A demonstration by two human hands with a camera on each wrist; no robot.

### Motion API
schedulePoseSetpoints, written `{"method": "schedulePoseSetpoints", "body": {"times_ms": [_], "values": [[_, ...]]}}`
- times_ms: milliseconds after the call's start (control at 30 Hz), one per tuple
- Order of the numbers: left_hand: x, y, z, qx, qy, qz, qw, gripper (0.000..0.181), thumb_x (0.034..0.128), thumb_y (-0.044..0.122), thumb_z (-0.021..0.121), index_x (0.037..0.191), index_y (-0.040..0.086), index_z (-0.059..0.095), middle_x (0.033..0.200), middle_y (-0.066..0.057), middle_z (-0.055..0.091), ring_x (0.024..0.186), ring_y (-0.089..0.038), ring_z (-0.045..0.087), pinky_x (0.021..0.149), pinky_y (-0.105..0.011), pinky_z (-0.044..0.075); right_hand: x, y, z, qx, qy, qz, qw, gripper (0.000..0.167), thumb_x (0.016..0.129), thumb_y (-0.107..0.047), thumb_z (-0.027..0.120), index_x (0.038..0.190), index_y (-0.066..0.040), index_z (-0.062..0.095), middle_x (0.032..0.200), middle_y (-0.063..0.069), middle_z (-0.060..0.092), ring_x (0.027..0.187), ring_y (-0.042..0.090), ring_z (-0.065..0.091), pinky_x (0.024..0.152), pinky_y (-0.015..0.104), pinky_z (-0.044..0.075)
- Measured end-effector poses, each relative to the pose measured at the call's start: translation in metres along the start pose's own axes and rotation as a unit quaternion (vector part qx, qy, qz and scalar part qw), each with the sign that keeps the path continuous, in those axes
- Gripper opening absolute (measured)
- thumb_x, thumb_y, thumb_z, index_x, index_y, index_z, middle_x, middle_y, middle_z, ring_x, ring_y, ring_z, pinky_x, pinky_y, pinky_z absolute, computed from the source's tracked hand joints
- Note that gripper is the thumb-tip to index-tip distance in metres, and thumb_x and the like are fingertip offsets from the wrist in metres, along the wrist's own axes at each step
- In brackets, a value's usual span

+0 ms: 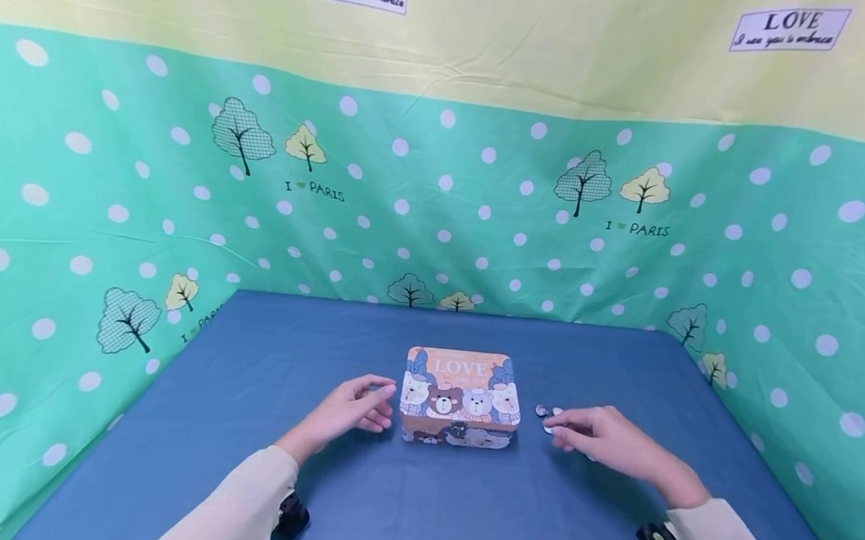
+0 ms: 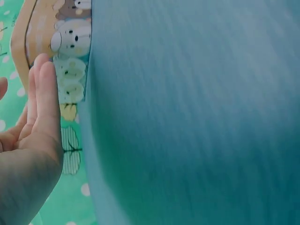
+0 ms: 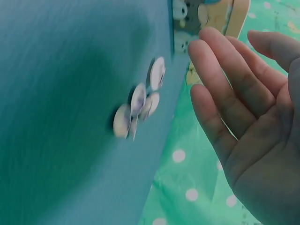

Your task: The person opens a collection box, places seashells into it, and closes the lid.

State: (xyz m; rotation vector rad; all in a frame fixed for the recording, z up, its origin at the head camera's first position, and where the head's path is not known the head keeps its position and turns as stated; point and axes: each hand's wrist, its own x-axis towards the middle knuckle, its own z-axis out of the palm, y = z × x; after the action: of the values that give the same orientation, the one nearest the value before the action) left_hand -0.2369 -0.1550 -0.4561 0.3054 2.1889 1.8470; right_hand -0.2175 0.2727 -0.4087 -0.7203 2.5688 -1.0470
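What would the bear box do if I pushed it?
The bear box would probably slide, not roll: its sides look flat. It's likely stiff, given its straight edges. It seems unlikely to tip, being low and wide.

table (image 1: 420, 506) — blue top | backdrop (image 1: 474, 174) — green, white-dotted below; yellow above

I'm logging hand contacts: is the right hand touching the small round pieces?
Apart. The right wrist view shows it: blue tabletop and green backdrop are visible between the right hand and the small round pieces.
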Motion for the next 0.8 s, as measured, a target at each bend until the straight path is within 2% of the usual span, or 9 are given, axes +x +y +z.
{"method": "schedulePoseSetpoints", "body": {"times_ms": [367,467,600,700,800], "values": [[0.006,0.001,0.015,-0.008,0.002,0.002,1.0000,0.059,0.0990,0.035,0.065,0.140,-0.003,0.049,0.088,-0.014,0.067,0.077,-0.028,0.071,0.071,-0.041,0.060,0.009,-0.016,0.026,0.047,-0.071,-0.049,0.9952,0.037,0.109,-0.025,0.047,0.134,-0.003,0.063,0.105,0.003,0.075,0.092,0.021,0.071,0.083,0.030,0.055],[0.007,-0.001,0.016,-0.008,0.008,0.001,0.9999,0.060,0.0975,0.035,0.068,0.141,-0.002,0.049,0.088,-0.014,0.067,0.076,-0.028,0.071,0.071,-0.041,0.060,0.012,-0.021,0.034,0.063,-0.092,-0.054,0.9923,0.036,0.109,-0.023,0.046,0.137,-0.007,0.061,0.109,0.002,0.074,0.095,0.020,0.069,0.082,0.029,0.054],[0.008,-0.001,0.017,-0.010,0.013,0.001,0.9999,0.062,0.0961,0.034,0.070,0.142,-0.002,0.048,0.086,-0.014,0.067,0.076,-0.026,0.070,0.071,-0.040,0.060,0.017,-0.026,0.046,0.060,-0.110,-0.055,0.9905,0.037,0.109,-0.026,0.047,0.140,-0.010,0.059,0.110,0.001,0.072,0.088,0.016,0.066,0.073,0.025,0.049],[0.009,0.000,0.017,-0.011,0.011,0.002,0.9999,0.062,0.0959,0.033,0.070,0.141,-0.003,0.048,0.085,-0.014,0.067,0.076,-0.027,0.070,0.071,-0.040,0.060,0.022,-0.028,0.056,0.054,-0.113,-0.068,0.9898,0.040,0.108,-0.028,0.048,0.142,-0.008,0.055,0.115,0.002,0.071,0.091,0.014,0.066,0.077,0.026,0.051],[0.010,0.001,0.016,-0.010,0.008,0.002,0.9999,0.062,0.0959,0.032,0.071,0.141,-0.003,0.048,0.086,-0.014,0.067,0.077,-0.027,0.070,0.072,-0.041,0.060,0.027,-0.032,0.065,0.055,-0.115,-0.077,0.9888,0.044,0.108,-0.027,0.049,0.145,-0.005,0.050,0.124,0.004,0.068,0.106,0.011,0.064,0.089,0.028,0.051]]}}
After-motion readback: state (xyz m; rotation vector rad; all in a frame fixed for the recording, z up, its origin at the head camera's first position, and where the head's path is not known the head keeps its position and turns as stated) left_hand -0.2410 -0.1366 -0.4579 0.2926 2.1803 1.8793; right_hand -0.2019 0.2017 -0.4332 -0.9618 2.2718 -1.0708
